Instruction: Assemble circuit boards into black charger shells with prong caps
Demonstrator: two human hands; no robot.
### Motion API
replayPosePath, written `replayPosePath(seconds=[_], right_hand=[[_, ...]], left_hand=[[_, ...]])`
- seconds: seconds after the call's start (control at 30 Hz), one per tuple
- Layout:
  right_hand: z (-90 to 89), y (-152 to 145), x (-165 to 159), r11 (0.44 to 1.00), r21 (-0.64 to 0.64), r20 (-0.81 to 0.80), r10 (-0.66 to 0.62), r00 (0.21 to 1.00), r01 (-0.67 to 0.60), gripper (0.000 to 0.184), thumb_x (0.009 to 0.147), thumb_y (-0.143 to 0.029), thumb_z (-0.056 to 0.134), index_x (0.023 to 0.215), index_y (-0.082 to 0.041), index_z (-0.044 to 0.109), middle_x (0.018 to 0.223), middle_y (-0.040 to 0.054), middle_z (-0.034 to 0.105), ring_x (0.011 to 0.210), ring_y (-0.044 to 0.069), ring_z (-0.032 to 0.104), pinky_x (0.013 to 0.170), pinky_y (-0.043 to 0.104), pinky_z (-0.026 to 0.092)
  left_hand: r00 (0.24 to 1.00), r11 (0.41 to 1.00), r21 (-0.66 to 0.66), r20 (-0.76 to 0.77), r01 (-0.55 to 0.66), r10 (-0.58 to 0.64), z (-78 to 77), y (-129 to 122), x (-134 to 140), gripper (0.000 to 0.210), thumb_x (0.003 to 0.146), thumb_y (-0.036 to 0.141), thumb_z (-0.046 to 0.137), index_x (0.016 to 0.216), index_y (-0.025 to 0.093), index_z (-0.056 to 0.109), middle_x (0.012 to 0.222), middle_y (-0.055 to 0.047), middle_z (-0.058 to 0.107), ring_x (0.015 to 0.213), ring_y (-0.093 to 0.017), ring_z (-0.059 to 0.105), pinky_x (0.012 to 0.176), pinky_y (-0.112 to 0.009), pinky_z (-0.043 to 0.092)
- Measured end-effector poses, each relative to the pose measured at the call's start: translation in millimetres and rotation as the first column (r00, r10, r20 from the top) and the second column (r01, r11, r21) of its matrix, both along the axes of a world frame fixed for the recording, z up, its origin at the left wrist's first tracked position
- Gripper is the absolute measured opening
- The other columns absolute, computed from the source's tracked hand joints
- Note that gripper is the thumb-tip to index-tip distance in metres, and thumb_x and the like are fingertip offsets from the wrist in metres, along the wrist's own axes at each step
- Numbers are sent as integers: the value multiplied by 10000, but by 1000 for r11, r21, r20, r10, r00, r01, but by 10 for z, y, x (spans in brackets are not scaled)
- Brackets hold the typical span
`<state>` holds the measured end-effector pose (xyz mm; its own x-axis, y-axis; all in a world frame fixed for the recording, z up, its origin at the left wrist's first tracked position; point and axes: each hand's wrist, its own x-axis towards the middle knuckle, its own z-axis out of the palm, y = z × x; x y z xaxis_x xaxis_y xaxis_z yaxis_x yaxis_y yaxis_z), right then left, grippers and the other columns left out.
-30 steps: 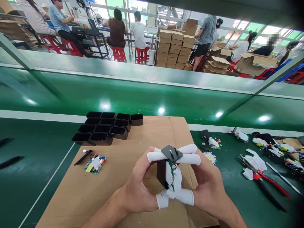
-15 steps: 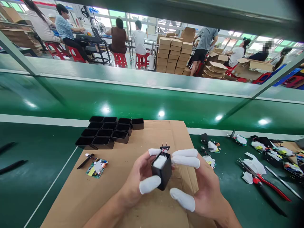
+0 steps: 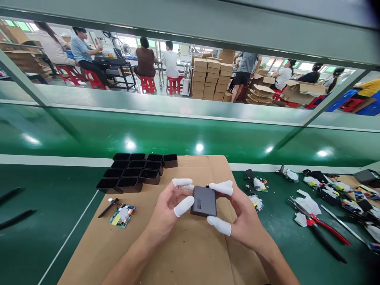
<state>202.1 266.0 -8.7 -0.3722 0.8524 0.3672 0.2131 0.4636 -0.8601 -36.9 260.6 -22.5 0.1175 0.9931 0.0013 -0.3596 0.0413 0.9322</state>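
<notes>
Black case (image 3: 204, 201), in the head view, is held above the near-middle of the cardboard sheet (image 3: 190, 257), a broad face turned up toward the camera. The left hand (image 3: 163, 208) is partly curled, its white-capped thumb and fingers at the case's left edge. The right hand (image 3: 242, 215) is partly curled too, thumb at the case's lower right corner and fingers at its upper right, so both hold it between them. At the far left corner of the cardboard sheet stand rows of open black boxes (image 3: 154, 179). Nearer along the sheet's left side lies a circuit board (image 3: 123, 217). Right of the sheet, pliers (image 3: 311, 221) lie on the green table (image 3: 276, 217) beside a metal rod (image 3: 341, 222). Well beyond the sheet, people sit on red stools (image 3: 147, 84).
</notes>
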Motion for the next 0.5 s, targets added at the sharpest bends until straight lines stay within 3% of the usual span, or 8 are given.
replayPosePath(seconds=[0.1,0.17,0.23,0.33,0.5], right_hand=[[-66,51,12,976,-216,-125,-7,992,-20,551,864,-333,937,1370,-306,719,1135,33,735,1033,213,739,1004,398,628],[-104,72,0,938,-346,-192,-43,980,-26,511,853,-362,951,1315,-282,748,1097,29,748,1024,209,749,1016,391,625],[-120,84,-17,903,-428,-229,-77,970,-29,503,853,-387,951,1300,-266,753,1072,30,764,1013,212,764,1016,390,621],[-105,94,-41,880,-474,-252,-99,963,-33,495,872,-449,930,1287,-250,749,1060,42,781,986,218,786,1000,396,623],[-98,102,-77,871,-490,-251,-96,963,-41,509,890,-559,889,1250,-235,734,1132,75,774,1027,234,784,999,409,631]], left_hand=[[999,1000,-3,-41,29,-30,-47,19,-5,527,705,342,1028,1163,219,797,1042,-80,832,992,-246,786,934,-329,628],[997,998,-36,-38,60,-61,-62,4,32,649,581,247,1076,1160,211,784,1075,-87,822,1016,-264,785,955,-355,636],[998,996,-77,-21,54,-55,-62,-19,83,679,543,206,1081,1149,209,774,1066,-79,816,1015,-259,779,967,-367,635],[999,991,-130,6,40,-40,-40,-46,141,589,584,221,1066,1097,202,778,1078,-77,820,1015,-251,776,993,-374,620],[1000,986,-164,26,13,-9,-14,-61,163,564,533,230,1077,1021,198,798,1037,-62,827,1013,-270,778,980,-367,607]])
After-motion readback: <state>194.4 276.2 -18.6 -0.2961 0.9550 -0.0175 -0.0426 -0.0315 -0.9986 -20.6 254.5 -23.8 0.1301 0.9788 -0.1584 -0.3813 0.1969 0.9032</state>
